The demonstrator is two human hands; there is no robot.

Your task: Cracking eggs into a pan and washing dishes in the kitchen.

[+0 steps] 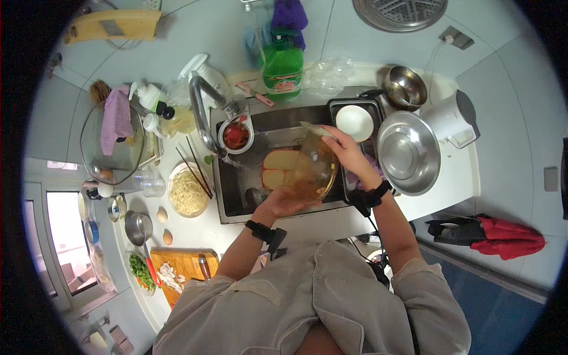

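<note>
A transparent amber bowl point(313, 171) is tilted over the sink point(248, 217). My left hand point(286, 203) supports its lower side, palm up. At the bowl's upper right, my right hand point(344, 148) grips a pale, thin cloth-like piece point(316, 128) near the rim; its exact kind is unclear. Partly behind the bowl lies a pale, red-edged object point(275, 166) in the sink. The curved faucet point(202, 115) stands at the sink's left, beside a strainer cup point(236, 135) containing red scraps. A white bowl point(354, 123) rests in the dark tray point(330, 106) to the right.
Noodles in a bowl point(188, 193), with chopsticks point(195, 173) across it, stand left. A cutting board point(195, 257) holds sliced pale food, near a saucepan point(138, 226). Green dish soap point(282, 71) stands behind the sink. A steel basin point(408, 153) and white kettle point(448, 117) are right.
</note>
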